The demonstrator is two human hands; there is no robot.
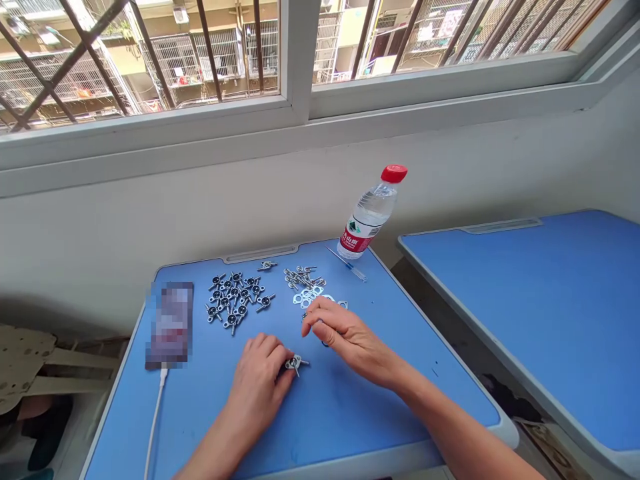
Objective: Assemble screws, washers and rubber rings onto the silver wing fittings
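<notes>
My left hand [260, 377] rests on the blue desk [350, 407] with its fingers closed on a small metal fitting [296, 363]. My right hand [340, 332] lies just right of it, fingers curled down over loose flat metal plates [307, 297]; whether it grips one is hidden. A cluster of several assembled metal fittings [235, 300] lies left of the plates. A heap of small screws or pins [303, 275] sits behind the plates.
A phone [170, 325] with a white cable [154, 420] lies on the desk's left side. A water bottle with a red cap [371, 212] stands at the back right, a thin clear stick [347, 265] beside it. A second blue desk [540, 300] stands to the right.
</notes>
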